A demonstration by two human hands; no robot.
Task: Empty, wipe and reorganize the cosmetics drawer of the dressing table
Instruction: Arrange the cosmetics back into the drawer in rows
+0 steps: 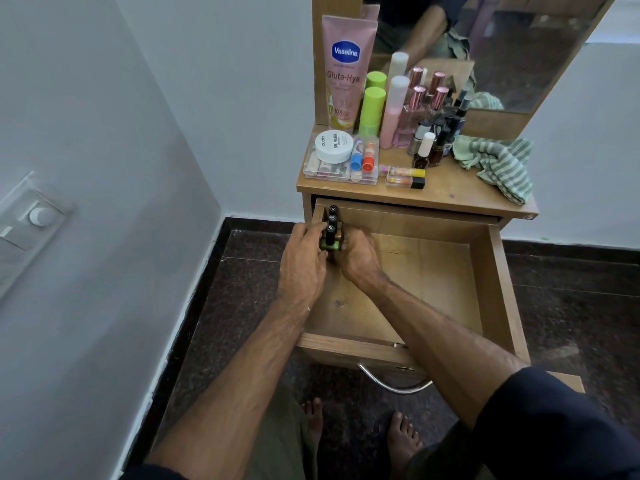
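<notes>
The wooden drawer (485,271) of the dressing table is pulled out, its floor mostly bare. In its far left corner stand a few black-capped nail polish bottles (331,223) in a row. My left hand (304,261) and my right hand (358,254) both curl round the nearest bottles there, one from each side. On the tabletop (446,194) stand the other cosmetics: a pink Vaseline tube (346,71), green-capped bottles (373,109), a pink spray bottle (393,112), perfume bottles (427,98) and several small nail polish bottles (436,143).
A clear plastic organizer (341,164) with a white jar and small tubes sits at the tabletop's left front. A green striped cloth (502,164) lies at the right. A mirror (519,46) rises behind. Walls close in on the left; my bare feet (401,434) stand on dark floor below the drawer.
</notes>
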